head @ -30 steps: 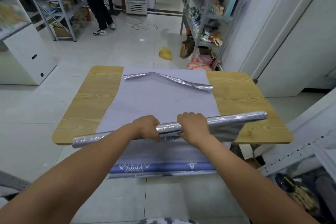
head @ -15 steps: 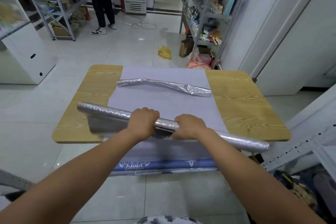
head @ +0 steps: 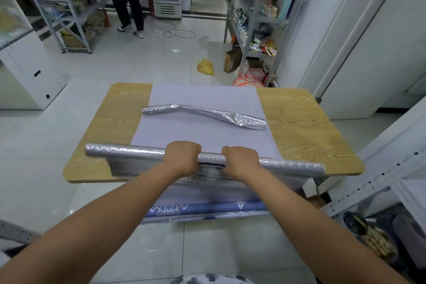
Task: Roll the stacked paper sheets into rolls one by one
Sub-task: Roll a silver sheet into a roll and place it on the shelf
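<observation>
While both hands are on it, the thing to watch is how the silver roll (head: 126, 152) lies. Its long axis runs left to right along the near edge of the table (head: 299, 127), pretty much square to my forearms, with the left end a touch farther from me than the right. Left hand (head: 182, 157) and right hand (head: 241, 160) are both curled over the tube near its middle, knuckles up, with a short bare bit of roll between them. Neither hand is really nearer, so it's a two-hand job. The loose tail (head: 129, 168) of the sheet hangs off the near side under the left half, so I reckon the last turns mean winding that flap onto the tube. Looks-wise it's crinkly, shiny foil-like paper, wound fairly tight and straight. Behind it the stack of pale sheets (head: 207, 136) lies flat down the middle of the table. One finished roll (head: 202, 113), bent and flattened at its right end, lies across the far part.
</observation>
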